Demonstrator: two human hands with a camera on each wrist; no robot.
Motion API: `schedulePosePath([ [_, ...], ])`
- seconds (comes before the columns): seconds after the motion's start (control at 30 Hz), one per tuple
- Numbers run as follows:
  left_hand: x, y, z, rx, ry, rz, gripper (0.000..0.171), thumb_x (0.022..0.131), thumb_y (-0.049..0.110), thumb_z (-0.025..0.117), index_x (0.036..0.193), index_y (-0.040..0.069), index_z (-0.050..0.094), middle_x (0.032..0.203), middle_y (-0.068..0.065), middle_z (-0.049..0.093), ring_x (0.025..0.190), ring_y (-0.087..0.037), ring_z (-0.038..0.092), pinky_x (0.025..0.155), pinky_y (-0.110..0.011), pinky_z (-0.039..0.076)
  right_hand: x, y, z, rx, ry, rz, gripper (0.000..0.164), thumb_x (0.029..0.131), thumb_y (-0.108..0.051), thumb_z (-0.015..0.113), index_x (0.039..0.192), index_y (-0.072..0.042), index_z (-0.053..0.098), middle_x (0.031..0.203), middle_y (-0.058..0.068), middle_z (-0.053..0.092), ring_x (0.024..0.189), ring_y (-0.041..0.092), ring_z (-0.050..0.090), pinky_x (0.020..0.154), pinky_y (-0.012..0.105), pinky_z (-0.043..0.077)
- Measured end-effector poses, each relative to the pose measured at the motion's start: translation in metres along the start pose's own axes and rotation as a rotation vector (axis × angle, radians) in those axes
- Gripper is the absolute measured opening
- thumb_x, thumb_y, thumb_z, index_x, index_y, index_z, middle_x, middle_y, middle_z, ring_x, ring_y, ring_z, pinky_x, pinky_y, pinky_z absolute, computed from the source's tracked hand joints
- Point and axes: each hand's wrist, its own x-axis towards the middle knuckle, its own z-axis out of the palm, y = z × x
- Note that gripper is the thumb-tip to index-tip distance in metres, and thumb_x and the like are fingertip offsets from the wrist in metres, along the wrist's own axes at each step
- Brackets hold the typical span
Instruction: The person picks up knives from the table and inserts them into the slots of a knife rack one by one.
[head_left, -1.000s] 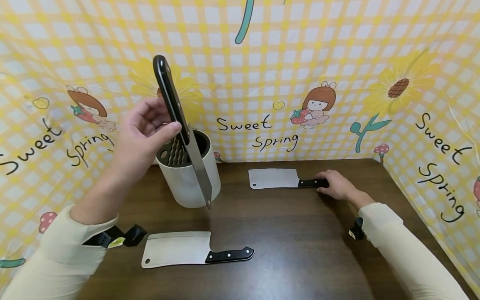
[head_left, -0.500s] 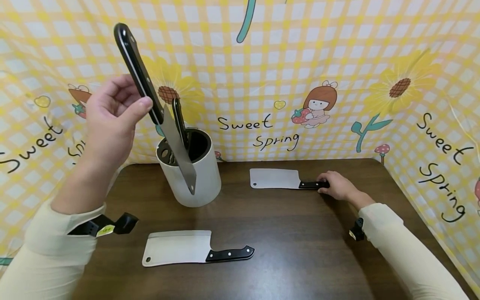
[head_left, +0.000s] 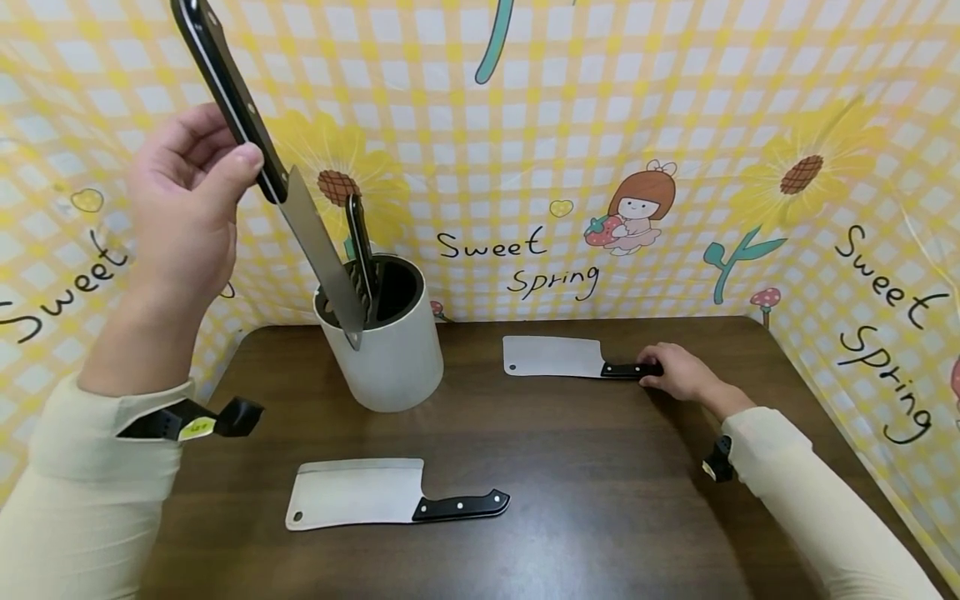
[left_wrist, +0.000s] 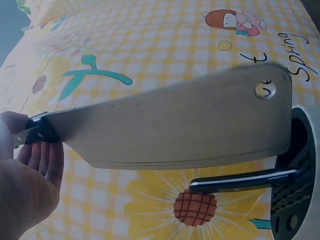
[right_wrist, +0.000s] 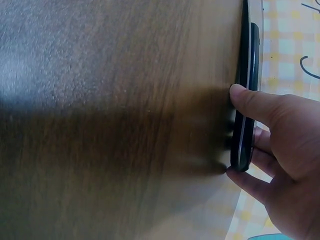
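My left hand (head_left: 187,183) grips a cleaver (head_left: 318,250) by its black riveted handle, blade slanting down to the right. The blade's lower end overlaps the front rim of a white round knife block (head_left: 390,375). Its broad face and corner hole show in the left wrist view, the end right beside the block's opening. Another black knife handle (head_left: 360,242) stands up from the black insert. At the back right, my right hand (head_left: 682,375) holds the handle end of a second cleaver (head_left: 551,357) lying flat; thumb and fingers pinch that black handle (right_wrist: 242,135) in the right wrist view.
A third cleaver (head_left: 360,493) lies flat near the front of the brown wooden table (head_left: 600,483), its handle to the right. Yellow checked cloth (head_left: 480,150) hangs behind the table and along both sides.
My left hand has moved up and left with the cleaver. The blade's lower end has risen from low in front of the knife block to its rim. My right hand stays put.
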Motion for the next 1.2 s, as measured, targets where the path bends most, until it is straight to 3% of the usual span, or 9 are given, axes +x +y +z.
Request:
schedulePosePath([
  [0.13, 0.006, -0.003, -0.004, 0.017, 0.017, -0.032, 0.024, 0.085, -0.021, 0.063, 0.108, -0.013, 0.065, 0.101, -0.021, 0.063, 0.09, -0.024, 0.06, 0.08, -0.022, 0.057, -0.002, 0.002, -0.002, -0.013, -0.002, 0.016, 0.026, 0.085, -0.011, 0.082, 0.104, 0.001, 0.068, 0.092, 0.01, 0.064, 0.088, 0.029, 0.06, 0.082, 0.05, 0.05],
  [0.47, 0.012, -0.014, -0.013, 0.103, 0.026, -0.037, 0.024, 0.086, -0.018, 0.064, 0.108, -0.009, 0.069, 0.103, -0.019, 0.065, 0.09, -0.023, 0.062, 0.081, -0.021, 0.056, -0.008, 0.006, -0.007, -0.015, -0.049, 0.033, 0.022, 0.086, -0.015, 0.082, 0.099, -0.002, 0.069, 0.086, 0.006, 0.058, 0.081, 0.023, 0.054, 0.074, 0.045, 0.047],
  [0.77, 0.017, -0.02, -0.019, 0.084, 0.031, -0.081, 0.025, 0.086, -0.021, 0.064, 0.108, -0.009, 0.069, 0.102, -0.016, 0.065, 0.089, -0.02, 0.064, 0.082, -0.02, 0.056, -0.018, 0.007, -0.022, 0.146, -0.071, 0.121, 0.021, 0.087, -0.017, 0.081, 0.1, -0.007, 0.069, 0.092, 0.002, 0.066, 0.086, 0.02, 0.059, 0.077, 0.04, 0.049],
  [1.03, 0.018, -0.027, -0.022, 0.128, 0.03, -0.13, 0.027, 0.088, -0.017, 0.066, 0.112, -0.006, 0.069, 0.109, -0.015, 0.063, 0.095, -0.02, 0.063, 0.085, -0.019, 0.056, -0.027, 0.008, -0.04, 0.25, -0.05, 0.111, 0.022, 0.089, -0.015, 0.08, 0.107, -0.007, 0.07, 0.096, 0.002, 0.067, 0.089, 0.017, 0.059, 0.079, 0.033, 0.049],
  [1.2, 0.02, -0.031, -0.025, 0.142, 0.015, -0.144, 0.027, 0.089, -0.016, 0.066, 0.113, -0.005, 0.07, 0.11, -0.015, 0.063, 0.095, -0.02, 0.063, 0.084, -0.018, 0.055, -0.033, 0.007, -0.049, 0.417, 0.007, 0.146, 0.023, 0.091, -0.015, 0.078, 0.11, -0.003, 0.071, 0.099, 0.006, 0.067, 0.082, 0.011, 0.058, 0.07, 0.026, 0.05],
])
